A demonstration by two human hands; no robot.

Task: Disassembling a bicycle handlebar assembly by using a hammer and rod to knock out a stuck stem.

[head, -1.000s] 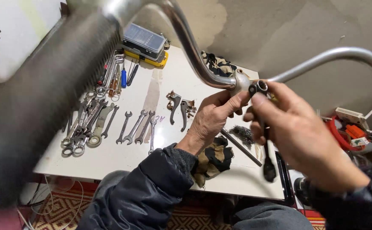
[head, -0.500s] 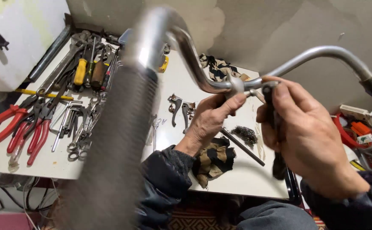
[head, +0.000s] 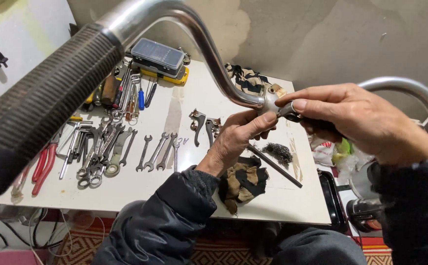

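Handlebar: the chrome handlebar (head: 209, 54) arches across the view, closer and larger than a second ago; its ribbed black grip (head: 42, 103) now fills the upper left.
Left hand: the left hand (head: 238, 140) pinches the handlebar's middle clamp (head: 269, 100) from below, thumb pressed on it, as before.
Right hand: the right hand (head: 361, 122) is closed around a dark tool (head: 297, 115), its tip touching the clamp; earlier the tool's ring end showed above the fingers.
Table: the white table (head: 184, 181) lies beneath; the row of wrenches (head: 157, 152) has come back into view.
Cloth: a dark rag (head: 243, 181) sits under the left wrist.
Case: a grey plastic case (head: 157, 54) rests at the far edge.
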